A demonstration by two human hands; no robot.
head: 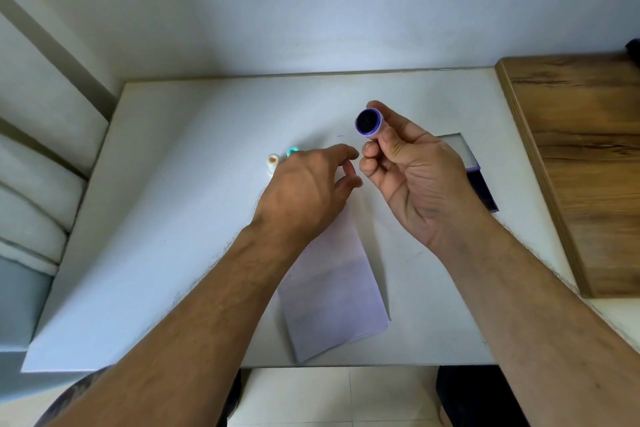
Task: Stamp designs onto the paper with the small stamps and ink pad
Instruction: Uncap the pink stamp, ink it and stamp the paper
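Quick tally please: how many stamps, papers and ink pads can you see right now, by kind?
Stamps: 3, namely the purple stamp held in the right hand, plus the orange stamp and the teal stamp on the table, partly hidden behind the left hand
Paper: 1, the white sheet
Ink pad: 1, the ink pad behind the right hand
Total: 5

Looks like a room in a home, set up as a small desk corner: plain white table (145, 218) pushed against a bare pale wall (346, 3), wood-grain furniture top (581, 156) butting against it on the right, padded white upholstery (31, 184) on the left, pale tiled floor (329, 395) below the near edge
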